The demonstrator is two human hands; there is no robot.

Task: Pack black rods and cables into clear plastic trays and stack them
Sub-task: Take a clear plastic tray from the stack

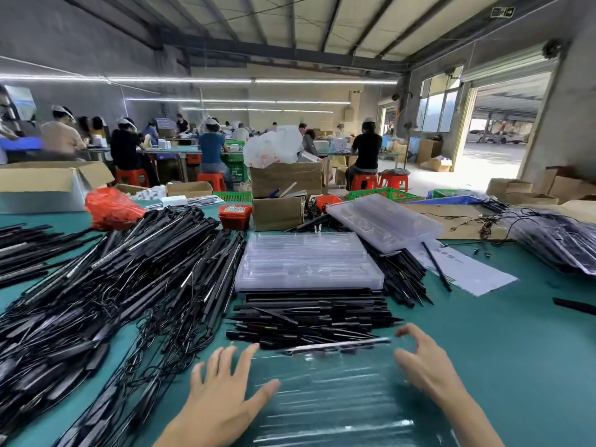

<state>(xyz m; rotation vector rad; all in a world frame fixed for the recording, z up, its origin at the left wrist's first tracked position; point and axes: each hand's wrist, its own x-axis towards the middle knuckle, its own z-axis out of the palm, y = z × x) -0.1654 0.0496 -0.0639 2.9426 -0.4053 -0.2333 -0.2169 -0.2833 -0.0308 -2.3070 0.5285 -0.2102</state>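
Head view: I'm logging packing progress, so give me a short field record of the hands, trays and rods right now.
left hand: open, fingers spread on the near clear tray
right hand: open, fingers loosely bent at that tray's right edge
near clear tray: on the green table, looks empty, blurred
rod row: just beyond the tray
tray stack: behind the rod row
loose rods and cables: heaped at left
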